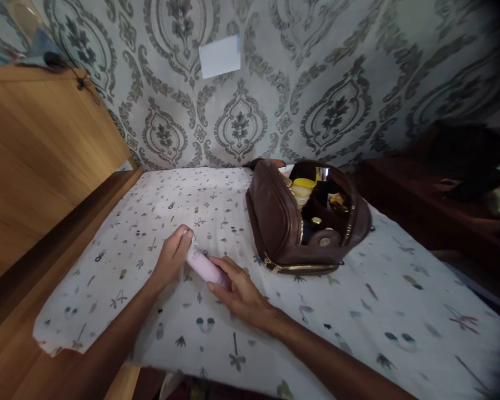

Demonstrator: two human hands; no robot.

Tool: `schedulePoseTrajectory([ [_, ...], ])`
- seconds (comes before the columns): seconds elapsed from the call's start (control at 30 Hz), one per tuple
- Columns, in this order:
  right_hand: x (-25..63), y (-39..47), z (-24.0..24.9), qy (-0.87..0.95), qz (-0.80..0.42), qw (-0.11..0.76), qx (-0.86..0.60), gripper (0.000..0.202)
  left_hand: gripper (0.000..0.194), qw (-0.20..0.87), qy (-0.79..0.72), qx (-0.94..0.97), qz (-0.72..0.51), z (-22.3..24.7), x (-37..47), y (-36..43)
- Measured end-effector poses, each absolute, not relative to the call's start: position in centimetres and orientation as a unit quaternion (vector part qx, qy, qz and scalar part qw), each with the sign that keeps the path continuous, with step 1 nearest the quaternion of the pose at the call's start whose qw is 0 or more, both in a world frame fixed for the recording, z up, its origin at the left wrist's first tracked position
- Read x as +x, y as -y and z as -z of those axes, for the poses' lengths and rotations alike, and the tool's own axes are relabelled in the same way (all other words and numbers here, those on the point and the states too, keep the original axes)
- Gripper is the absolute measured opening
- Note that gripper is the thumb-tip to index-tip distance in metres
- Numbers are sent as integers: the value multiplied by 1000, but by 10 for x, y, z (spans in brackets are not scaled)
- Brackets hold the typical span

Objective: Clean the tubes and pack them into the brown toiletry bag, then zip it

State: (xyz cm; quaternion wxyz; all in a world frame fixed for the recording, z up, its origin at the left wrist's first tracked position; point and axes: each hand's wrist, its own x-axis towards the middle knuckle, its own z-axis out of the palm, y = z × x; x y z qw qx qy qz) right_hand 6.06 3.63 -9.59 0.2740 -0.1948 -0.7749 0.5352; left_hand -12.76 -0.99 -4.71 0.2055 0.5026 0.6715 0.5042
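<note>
Both the left hand (173,260) and the right hand (238,291) are gripping the pale pink plastic tube (205,266), closed around its ends, mid-table on the patterned white cloth (400,311); it is lying outside the open brown leather pouch (275,222), which is already holding other bottles.

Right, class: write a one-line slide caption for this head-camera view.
Both hands, left hand and right hand, hold a pale pink tube beside an open brown leather pouch on a patterned white cloth.

The pink tube (204,266) low in the middle looks like smooth plastic. The brown bag (275,219) right of it looks like soft, shiny leather with a gold metal zip. Printed cloth (358,311) covers the surface. The board (37,150) at left is smooth wood.
</note>
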Motion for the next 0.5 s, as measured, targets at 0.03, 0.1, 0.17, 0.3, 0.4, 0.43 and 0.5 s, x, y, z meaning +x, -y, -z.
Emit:
schedulePoseTrajectory([
  [0.03,61,-38,95,754,-567,273,-190,47,35,235,-663,469,-534,46,-127,8],
  [0.1,62,-42,93,683,-656,268,-179,50,34,316,-622,372,-613,42,-123,3],
  [0.17,60,-44,92,586,-750,256,-169,51,34,375,-560,277,-685,39,-115,-2],
  [0.3,54,-43,94,416,-850,254,-199,49,32,389,-518,202,-734,34,-87,-11],
  [0.4,53,-41,93,370,-856,282,-225,48,33,384,-527,191,-734,31,-67,-15],
  [0.43,53,-41,92,367,-857,284,-223,48,33,381,-535,190,-730,30,-63,-17],
  [0.5,55,-42,89,366,-868,265,-205,53,34,377,-556,184,-718,28,-60,-19],
])
